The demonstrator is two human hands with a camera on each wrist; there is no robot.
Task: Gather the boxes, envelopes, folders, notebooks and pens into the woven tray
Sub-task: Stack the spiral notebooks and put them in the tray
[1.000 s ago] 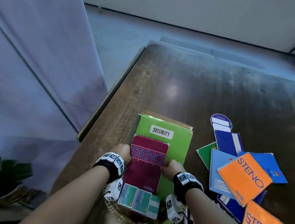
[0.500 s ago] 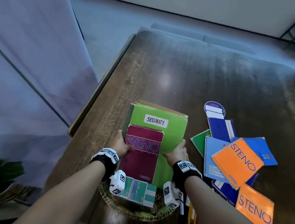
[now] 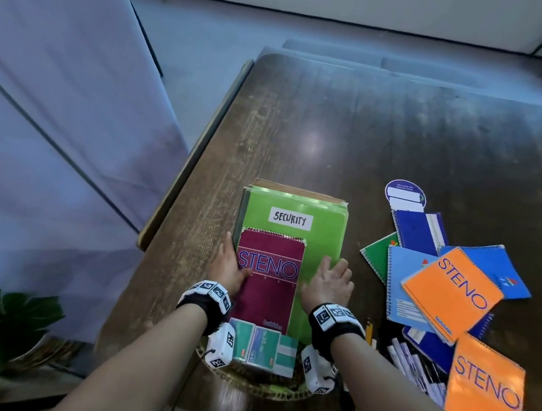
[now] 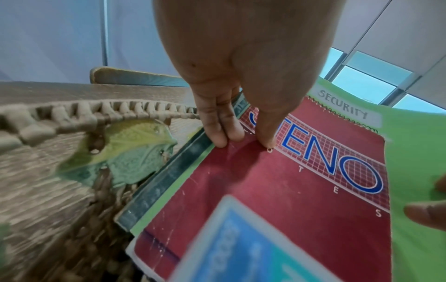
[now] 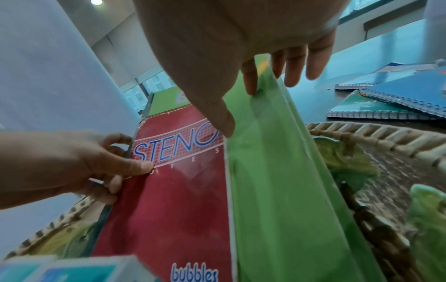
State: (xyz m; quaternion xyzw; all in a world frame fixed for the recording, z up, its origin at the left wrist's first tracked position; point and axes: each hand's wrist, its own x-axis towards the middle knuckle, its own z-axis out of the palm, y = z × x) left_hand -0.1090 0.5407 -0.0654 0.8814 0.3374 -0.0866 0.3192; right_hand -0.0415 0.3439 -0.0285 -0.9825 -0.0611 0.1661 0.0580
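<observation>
A stack of green folders [image 3: 323, 235], the top one labelled SECURITY, lies with its near end over the woven tray [image 3: 252, 385]. A maroon STENO notebook [image 3: 266, 292] lies on the stack, and small teal boxes [image 3: 262, 348] sit at its near end. My left hand [image 3: 229, 264] grips the stack's left edge, thumb on the notebook cover [image 4: 289, 190] and fingers curled under. My right hand [image 3: 332, 280] rests flat on the green folder [image 5: 277, 171], fingers straight and spread near its right edge.
To the right lies a loose pile of spiral notebooks: an orange STENO [image 3: 452, 290], a second orange one [image 3: 484, 392], and blue and green ones. Pens [image 3: 414, 360] and pencils [image 3: 368, 331] lie beside the tray. The table's left edge is close; a plant [image 3: 3, 320] stands below.
My right hand has let go of the folder's right side and now lies flat on top. The left hand keeps its hold on the left edge.
</observation>
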